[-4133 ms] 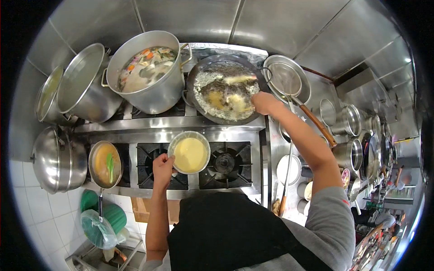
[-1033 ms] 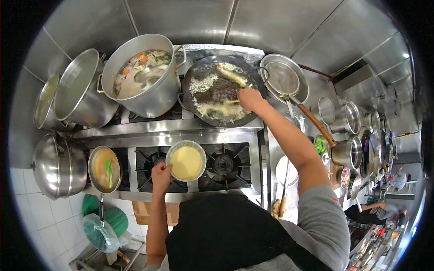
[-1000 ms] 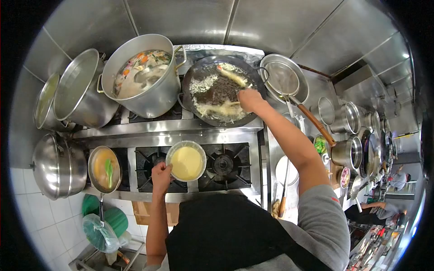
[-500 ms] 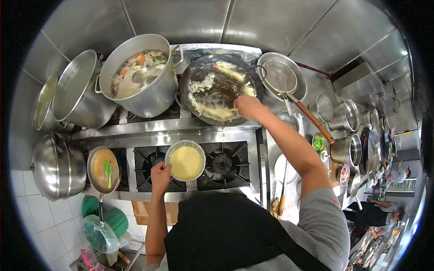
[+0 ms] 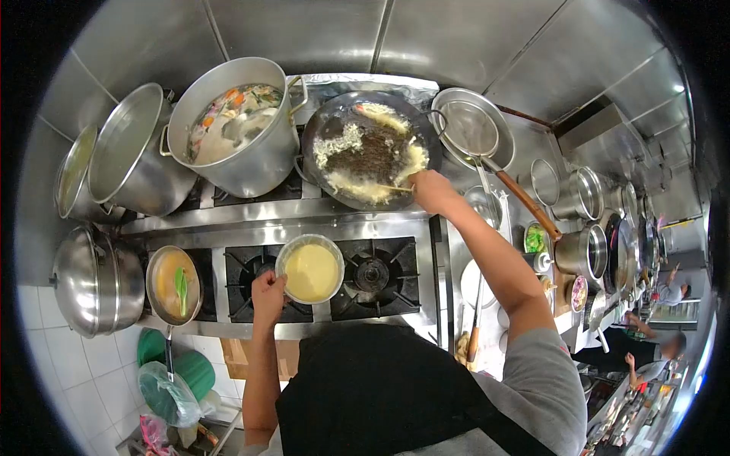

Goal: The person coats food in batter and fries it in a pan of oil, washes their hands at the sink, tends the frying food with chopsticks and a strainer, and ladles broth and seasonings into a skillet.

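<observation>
The right hand (image 5: 435,191) grips a thin stick (image 5: 394,188) in the wok (image 5: 322,115), likely sparing fingers the heat; the left hand (image 5: 268,298) pinches the bowl (image 5: 340,266) (pale yellow inside) above the burners (image 5: 372,275), probably steadying it.

Head view, forward and down
</observation>
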### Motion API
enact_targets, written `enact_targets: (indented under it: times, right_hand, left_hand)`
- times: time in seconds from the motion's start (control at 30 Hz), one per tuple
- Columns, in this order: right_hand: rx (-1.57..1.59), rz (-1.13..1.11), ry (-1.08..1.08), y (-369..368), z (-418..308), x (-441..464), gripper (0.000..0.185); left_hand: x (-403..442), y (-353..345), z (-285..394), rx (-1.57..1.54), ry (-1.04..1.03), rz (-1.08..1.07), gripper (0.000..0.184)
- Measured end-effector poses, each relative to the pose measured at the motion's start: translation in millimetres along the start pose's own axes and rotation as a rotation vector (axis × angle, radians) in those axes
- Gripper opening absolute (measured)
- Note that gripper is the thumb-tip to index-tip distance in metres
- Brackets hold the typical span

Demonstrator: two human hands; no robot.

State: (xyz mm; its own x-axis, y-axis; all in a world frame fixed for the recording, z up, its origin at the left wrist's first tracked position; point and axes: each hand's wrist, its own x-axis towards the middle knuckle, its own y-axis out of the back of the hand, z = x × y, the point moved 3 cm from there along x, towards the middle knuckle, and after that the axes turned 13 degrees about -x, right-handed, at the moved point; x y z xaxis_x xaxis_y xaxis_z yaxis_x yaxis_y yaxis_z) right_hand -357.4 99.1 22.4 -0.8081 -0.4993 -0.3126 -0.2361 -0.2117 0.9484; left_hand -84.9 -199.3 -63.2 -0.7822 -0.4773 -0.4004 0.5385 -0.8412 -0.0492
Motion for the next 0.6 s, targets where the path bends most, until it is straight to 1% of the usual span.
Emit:
enact_targets:
  times: [0.07,0.13,0.17,0.27,0.33,0.37,0.43,0.47,0.53,0.57,0.6]
  right_hand:
    - [-0.010,0.016,-0.050,-8,4,-2,0.017]
    - [-0.112,0.097,-0.018,-28,3,3,0.017]
    - [-0.111,0.099,-0.020,-31,6,4,0.017]
    - [-0.042,0.074,0.009,-25,4,3,0.017]
    - [-0.039,0.172,-0.026,-8,2,0,0.017]
    - [-0.038,0.174,-0.033,-12,0,2,0.017]
    - [-0.001,0.079,-0.004,-22,-10,10,0.017]
    - [0.001,0.084,-0.005,-23,-9,9,0.017]
    - [0.107,0.042,0.039,-18,-15,3,0.018]
    - [0.122,0.066,-0.045,-14,-15,2,0.019]
    - [0.125,0.066,-0.047,-15,-16,6,0.019]
  left_hand:
    - [3,0,-1,0.019,-0.002,-0.009,0.029]
    - [4,-1,2,0.040,-0.009,-0.016,0.029]
    - [4,-3,4,0.012,-0.009,-0.013,0.029]
    - [2,-3,8,-0.032,-0.010,-0.007,0.028]
    - [3,-3,7,-0.042,-0.009,-0.017,0.028]
    - [7,-2,3,-0.042,-0.002,-0.017,0.028]
    - [8,-5,5,-0.042,0.000,-0.018,0.028]
    - [7,-5,6,-0.029,-0.013,-0.022,0.028]
    - [6,-6,10,-0.017,-0.028,-0.020,0.028]
    - [6,-7,10,-0.042,-0.010,-0.027,0.028]
    - [5,-7,10,-0.065,0.008,-0.037,0.028]
